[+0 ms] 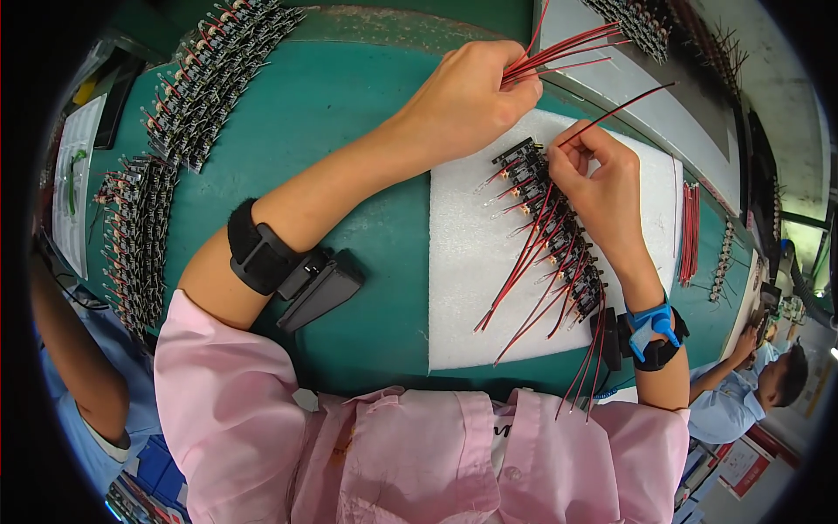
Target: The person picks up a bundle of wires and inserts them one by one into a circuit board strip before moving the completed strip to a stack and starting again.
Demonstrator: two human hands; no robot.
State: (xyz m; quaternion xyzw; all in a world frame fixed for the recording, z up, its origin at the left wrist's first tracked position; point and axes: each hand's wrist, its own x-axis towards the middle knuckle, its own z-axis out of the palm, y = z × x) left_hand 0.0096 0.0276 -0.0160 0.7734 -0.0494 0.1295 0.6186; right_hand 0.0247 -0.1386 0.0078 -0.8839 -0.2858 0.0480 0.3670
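Observation:
My left hand (476, 100) is closed round a bundle of thin red and black wires (576, 45) that fan out to the right. Below and to the right of it, my right hand (607, 179) pinches one red and black wire (627, 105) between thumb and fingertips. The pinch is at the upper end of a slanting row of small black circuit boards (563, 240). Several boards have red and black wires (517, 278) trailing down toward me. The row lies on a white foam sheet (467, 297). The pinched wire's lower end is hidden by my fingers.
Dense rows of similar boards (140, 240) line the left of the green table (367, 201). More red wires (690, 231) lie right of the foam. A grey ledge (698, 118) borders the far right. One person (96, 375) is at left, another (742, 397) at right.

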